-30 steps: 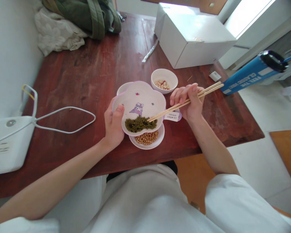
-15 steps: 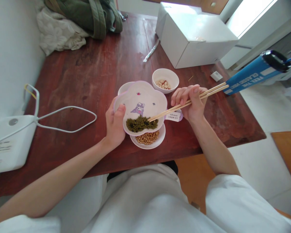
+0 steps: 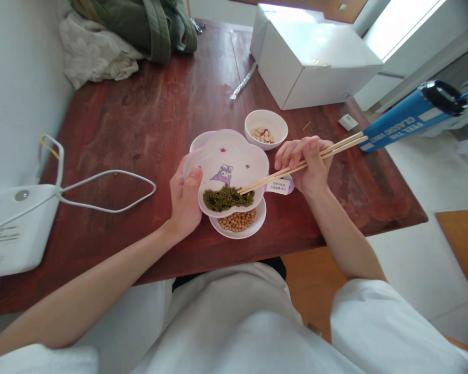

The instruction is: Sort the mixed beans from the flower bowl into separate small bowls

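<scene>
My left hand [image 3: 184,200] grips the left rim of a flower-shaped plate [image 3: 234,156] with a cartoon print, tilted toward me. A pile of green beans [image 3: 224,199] lies at its low near edge. My right hand [image 3: 306,163] is closed on a pair of wooden chopsticks [image 3: 296,167], whose tips rest in the green beans. Under the plate's near edge sits a white bowl of yellow soybeans [image 3: 237,222]. Another white bowl with a few peanuts [image 3: 265,130] stands just beyond my right hand.
The dark red wooden table [image 3: 140,119] carries a white cardboard box [image 3: 312,57] at the back right, green and pale cloth [image 3: 117,36] at the back left, and a white device with a cable [image 3: 19,223] at the left. A blue tube [image 3: 405,117] juts in from the right.
Almost nothing has moved: the view shifted slightly a second ago, and both hands, the plate and the chopsticks keep their positions.
</scene>
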A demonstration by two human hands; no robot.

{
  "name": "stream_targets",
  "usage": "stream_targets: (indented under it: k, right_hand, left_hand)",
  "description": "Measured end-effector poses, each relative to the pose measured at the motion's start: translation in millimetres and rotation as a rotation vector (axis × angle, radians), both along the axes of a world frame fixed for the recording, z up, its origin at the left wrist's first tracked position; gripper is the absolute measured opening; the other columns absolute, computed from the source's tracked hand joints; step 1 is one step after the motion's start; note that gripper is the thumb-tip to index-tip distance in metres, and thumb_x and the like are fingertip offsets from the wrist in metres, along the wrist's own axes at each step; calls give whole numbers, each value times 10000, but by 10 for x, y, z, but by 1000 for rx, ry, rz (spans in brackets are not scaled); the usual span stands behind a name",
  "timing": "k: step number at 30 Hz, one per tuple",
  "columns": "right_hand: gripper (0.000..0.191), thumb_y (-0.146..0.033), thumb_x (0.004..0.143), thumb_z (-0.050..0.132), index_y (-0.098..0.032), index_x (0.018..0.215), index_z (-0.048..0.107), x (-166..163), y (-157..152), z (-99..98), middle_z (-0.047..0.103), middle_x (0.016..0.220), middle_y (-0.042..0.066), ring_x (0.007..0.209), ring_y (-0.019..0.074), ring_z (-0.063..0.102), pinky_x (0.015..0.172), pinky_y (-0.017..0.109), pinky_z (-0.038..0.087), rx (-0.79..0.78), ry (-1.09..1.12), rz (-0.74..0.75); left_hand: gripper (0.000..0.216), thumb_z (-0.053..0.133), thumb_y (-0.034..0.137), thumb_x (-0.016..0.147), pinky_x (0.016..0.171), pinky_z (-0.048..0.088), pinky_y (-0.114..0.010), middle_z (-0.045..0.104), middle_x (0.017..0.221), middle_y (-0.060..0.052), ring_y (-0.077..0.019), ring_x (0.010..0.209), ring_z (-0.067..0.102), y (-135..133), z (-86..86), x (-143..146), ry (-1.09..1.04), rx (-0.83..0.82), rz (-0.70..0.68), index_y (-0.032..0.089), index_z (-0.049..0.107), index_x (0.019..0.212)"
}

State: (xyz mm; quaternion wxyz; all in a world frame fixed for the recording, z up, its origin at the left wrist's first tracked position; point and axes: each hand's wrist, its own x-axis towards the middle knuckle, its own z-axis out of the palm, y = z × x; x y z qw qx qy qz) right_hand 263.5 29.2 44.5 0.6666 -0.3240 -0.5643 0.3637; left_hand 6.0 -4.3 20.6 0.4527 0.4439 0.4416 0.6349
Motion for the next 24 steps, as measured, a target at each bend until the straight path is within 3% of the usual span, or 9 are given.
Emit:
stream_targets:
  k: [7,12,18,24]
  right_hand:
    - [831,-934,1006,851,-296,536,600,16,-8,-15,571,497,12,591,264,769,569,412,670,2,-15,9]
    - [861,-959,1016,816,-284,524,611,18,-22,-11,554,478,6,547,240,730,571,393,650,3,-38,-5]
    - [798,-841,1077,846,-272,546,669,21,-23,-39,607,510,10,527,222,711,559,382,619,65,-7,7]
    - [857,-966,1002,826,-290,523,607,16,-8,-22,529,469,0,529,239,710,529,388,621,3,-31,13]
  left_hand:
    - [505,914,680,972,745,680,-419,667,770,-72,-343,928,777,-8,-6,-10,0,-15,-8,306,622,801]
    - [573,943,720,966,715,688,-391,645,717,-54,-313,864,767,-12,20,-8,0,8,-14,304,624,735]
    - [521,954,702,959,727,725,-395,707,746,-66,-336,930,821,-19,23,-5,-13,6,-13,303,677,772]
    - [473,933,671,968,758,732,-411,757,815,-92,-368,1025,847,-9,-5,-5,-15,2,-7,298,682,822]
